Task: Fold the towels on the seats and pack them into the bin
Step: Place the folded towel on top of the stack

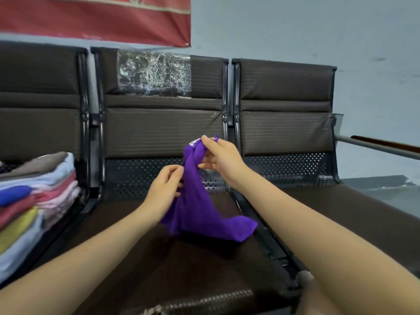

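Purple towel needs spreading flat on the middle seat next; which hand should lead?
Probably the right hand: it pinches the purple towel's top edge highest. The left hand grips lower, mid-cloth.

We see the towel stack (34, 201) cut off by the left edge, the purple towel's (200, 201) top corner hidden inside the right hand (218, 160).
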A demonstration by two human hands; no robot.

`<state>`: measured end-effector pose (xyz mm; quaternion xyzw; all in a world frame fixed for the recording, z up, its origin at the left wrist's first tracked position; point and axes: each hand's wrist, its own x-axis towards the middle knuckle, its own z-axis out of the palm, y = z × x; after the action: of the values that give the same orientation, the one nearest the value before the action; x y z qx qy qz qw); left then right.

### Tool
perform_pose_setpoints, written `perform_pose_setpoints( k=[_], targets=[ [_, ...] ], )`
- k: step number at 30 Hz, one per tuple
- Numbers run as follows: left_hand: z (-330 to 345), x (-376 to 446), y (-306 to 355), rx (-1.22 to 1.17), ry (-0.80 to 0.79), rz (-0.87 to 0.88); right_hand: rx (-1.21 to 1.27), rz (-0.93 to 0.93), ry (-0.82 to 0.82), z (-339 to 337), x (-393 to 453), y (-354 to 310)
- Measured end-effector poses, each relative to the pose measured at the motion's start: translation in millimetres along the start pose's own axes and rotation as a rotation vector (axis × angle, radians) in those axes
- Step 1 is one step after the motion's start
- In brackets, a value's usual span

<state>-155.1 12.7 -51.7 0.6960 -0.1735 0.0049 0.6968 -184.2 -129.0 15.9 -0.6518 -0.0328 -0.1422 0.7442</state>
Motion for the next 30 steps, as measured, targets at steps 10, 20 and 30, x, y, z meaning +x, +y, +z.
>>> perform_pose_setpoints(
  k=[10, 20, 30],
  targets=[
    [-22, -18, -42, -0.094, -0.143, -0.086, -0.133, 0.097, -0.087, 27, 17, 41],
    [-74, 24, -51, 0.179, -0.145, 0.047, -0.092, 0.255, 0.202, -6, 45, 72],
    [-136, 23, -41, 0.371, -0.16, -0.118, -0.05, 0.085, 0.379, -35, 43, 49]
  ],
)
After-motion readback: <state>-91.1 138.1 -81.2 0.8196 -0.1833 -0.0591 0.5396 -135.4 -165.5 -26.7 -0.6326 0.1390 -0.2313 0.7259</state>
